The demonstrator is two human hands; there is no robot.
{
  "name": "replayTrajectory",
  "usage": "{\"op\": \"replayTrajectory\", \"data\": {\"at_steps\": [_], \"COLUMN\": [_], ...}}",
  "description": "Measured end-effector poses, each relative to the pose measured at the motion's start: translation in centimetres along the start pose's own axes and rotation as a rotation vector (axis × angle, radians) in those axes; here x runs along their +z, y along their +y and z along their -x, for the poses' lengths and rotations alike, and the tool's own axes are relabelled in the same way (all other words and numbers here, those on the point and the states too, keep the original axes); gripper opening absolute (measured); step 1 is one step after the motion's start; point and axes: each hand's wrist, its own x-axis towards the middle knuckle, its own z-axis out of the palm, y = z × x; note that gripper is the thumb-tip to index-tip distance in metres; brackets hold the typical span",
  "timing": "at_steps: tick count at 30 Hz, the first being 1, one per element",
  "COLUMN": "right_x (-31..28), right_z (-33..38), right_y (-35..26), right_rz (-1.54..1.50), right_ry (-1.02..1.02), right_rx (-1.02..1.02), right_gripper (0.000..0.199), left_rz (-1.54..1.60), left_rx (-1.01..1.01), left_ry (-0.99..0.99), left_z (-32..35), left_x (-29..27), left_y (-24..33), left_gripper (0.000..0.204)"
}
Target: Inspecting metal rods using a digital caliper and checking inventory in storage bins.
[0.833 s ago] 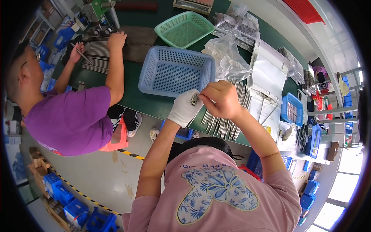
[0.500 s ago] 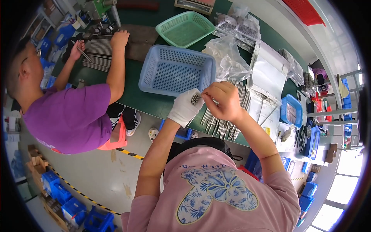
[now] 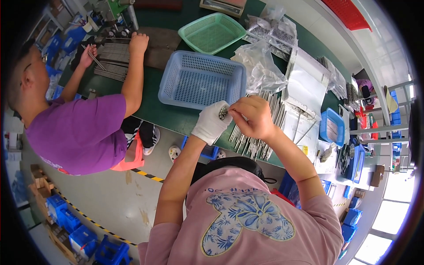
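My left hand, in a white glove, is closed around a tight cluster of small shiny metal pieces, seen end-on at the top of the grip; their lengths are hidden by the glove. Bare and pinched, my right hand has its fingertips at the edge of that cluster. Whatever sits between those fingertips is too small to make out. Just beyond both hands stands a blue perforated basket. Many thin metal rods lie side by side under and right of my right hand.
A green basket stands farther back, next to clear plastic bags. At left, a co-worker in a purple shirt handles rods on the same table. A small blue basket with rods stands to the right.
My right hand has shifted slightly left, its fingertips closer over the metal cluster. My left hand stays in place. The co-worker's far hand has moved a little.
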Motion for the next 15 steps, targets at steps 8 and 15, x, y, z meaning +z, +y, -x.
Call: {"op": "replayTrajectory", "data": {"at_steps": [8,15], "right_x": [0.1,-0.3], "right_z": [0.0,-0.2], "right_y": [-0.4,-0.7], "right_rz": [0.066,-0.097], "right_ry": [-0.084,-0.013], "right_rx": [0.061,0.163], "right_gripper": [0.006,0.007], "left_rz": [-0.004,0.083], "left_rx": [-0.012,0.017], "left_ry": [-0.007,0.050], "left_z": [0.2,0.2], "left_x": [-0.1,0.3], "left_y": [-0.3,-0.8], "left_gripper": [0.016,0.015]}}
